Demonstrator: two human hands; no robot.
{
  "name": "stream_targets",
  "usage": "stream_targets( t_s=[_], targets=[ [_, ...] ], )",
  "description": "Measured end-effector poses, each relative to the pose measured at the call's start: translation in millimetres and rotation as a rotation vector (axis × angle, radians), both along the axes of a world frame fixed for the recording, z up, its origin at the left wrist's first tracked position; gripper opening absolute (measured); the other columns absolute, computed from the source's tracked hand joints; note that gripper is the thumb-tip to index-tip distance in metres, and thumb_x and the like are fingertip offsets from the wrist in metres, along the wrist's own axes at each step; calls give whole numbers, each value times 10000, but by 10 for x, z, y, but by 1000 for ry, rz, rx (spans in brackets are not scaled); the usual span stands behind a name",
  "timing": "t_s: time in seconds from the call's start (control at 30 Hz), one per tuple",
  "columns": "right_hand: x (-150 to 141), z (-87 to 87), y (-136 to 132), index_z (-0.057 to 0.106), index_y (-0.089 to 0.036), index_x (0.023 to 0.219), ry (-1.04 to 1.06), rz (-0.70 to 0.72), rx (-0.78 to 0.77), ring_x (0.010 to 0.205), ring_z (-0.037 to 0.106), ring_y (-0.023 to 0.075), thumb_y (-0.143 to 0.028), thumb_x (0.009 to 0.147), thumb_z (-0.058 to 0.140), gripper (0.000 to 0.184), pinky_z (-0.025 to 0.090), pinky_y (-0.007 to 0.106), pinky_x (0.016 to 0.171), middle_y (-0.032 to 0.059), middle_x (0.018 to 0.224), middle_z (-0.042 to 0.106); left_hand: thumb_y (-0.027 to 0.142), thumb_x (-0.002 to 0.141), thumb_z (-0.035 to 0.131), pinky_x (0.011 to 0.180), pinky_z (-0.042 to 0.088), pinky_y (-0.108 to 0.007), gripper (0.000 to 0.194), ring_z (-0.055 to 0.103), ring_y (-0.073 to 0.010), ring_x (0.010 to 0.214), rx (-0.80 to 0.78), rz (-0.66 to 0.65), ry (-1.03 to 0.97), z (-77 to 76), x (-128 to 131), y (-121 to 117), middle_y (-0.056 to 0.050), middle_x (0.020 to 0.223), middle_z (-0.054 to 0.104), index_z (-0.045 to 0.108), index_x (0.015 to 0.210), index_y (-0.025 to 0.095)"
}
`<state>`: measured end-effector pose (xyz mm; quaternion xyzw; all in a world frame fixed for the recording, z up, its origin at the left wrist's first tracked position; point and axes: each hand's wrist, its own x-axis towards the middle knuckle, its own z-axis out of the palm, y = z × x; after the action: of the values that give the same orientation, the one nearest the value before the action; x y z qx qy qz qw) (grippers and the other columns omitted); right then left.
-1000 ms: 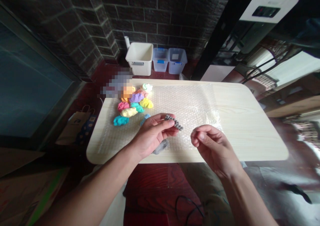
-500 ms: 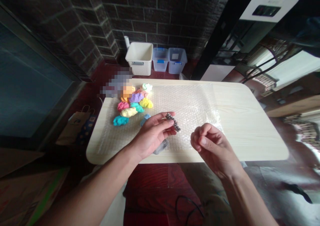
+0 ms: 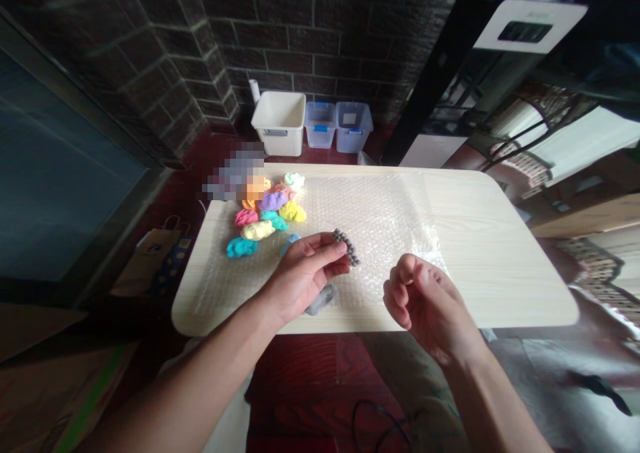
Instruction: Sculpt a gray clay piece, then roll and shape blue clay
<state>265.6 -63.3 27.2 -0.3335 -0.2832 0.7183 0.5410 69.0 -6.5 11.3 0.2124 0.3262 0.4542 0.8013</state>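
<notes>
My left hand (image 3: 305, 273) holds a short dark grey, knobbly strip of modelling clay (image 3: 349, 247) between thumb and fingers, above the bubble wrap (image 3: 370, 206). Its bumps look like small beads pressed together in rows. To the right, my right hand (image 3: 425, 299) hovers apart from the strip, fingers curled and thumb against the index finger; whatever is pinched there, if anything, is too small to make out. A grey lump of clay (image 3: 321, 299) lies under my left wrist, partly covered. Beyond that hand a light blue lump (image 3: 290, 243) shows in part.
Several coloured clay lumps, among them a purple one (image 3: 273, 201), a yellow one (image 3: 293, 211) and a teal one (image 3: 242, 247), sit on the left of the table (image 3: 480, 239). Behind it stand a white bin (image 3: 280, 123) and two clear boxes, one (image 3: 354, 129) with a label.
My right thumb has shifted up along the curled index finger. The left hand keeps its hold on the knobbly strip, nearly still. The whole view has tipped slightly.
</notes>
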Motion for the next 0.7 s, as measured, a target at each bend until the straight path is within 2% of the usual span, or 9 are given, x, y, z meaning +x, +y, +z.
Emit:
stream_targets(
  t_s=[0.07,0.17,0.33,0.53,0.7],
  targets=[
    [2,-23,-4,720,-202,796,-32,-23,34,503,611,85,-306,845,897,210,466,157,456,-17,632,684,166,732,924,712,563,-214,216,685,-107,734,-4,1,3,4,-1,-2,-13,829,720,740,834,119],
    [-4,-32,-13,786,-208,838,-88,-36,55,644,728,106,-189,800,925,146,562,164,579,17,748,785,165,731,921,707,559,-215,215,681,-108,724,-5,-9,3,14,-5,-4,-14,815,719,738,833,116],
    [-17,10,-31,836,-234,963,-79,34,9,831,839,180,-217,847,893,130,653,202,667,68,964,866,167,741,917,727,560,-210,237,685,-111,756,-4,-34,11,36,-16,-3,-36,848,740,768,912,99],
    [-8,54,-51,827,-233,1038,-38,97,-9,869,851,216,-254,908,843,132,669,231,685,89,1019,866,154,750,909,718,565,-201,242,685,-104,747,-14,-44,5,41,-17,-8,-36,850,743,782,948,98],
    [-21,78,-53,824,-218,997,-27,104,-20,846,851,229,-326,911,842,139,669,253,668,102,975,867,139,742,908,711,578,-193,242,700,-107,747,-30,-45,-6,42,-15,-8,-35,846,750,782,946,103]
  ],
)
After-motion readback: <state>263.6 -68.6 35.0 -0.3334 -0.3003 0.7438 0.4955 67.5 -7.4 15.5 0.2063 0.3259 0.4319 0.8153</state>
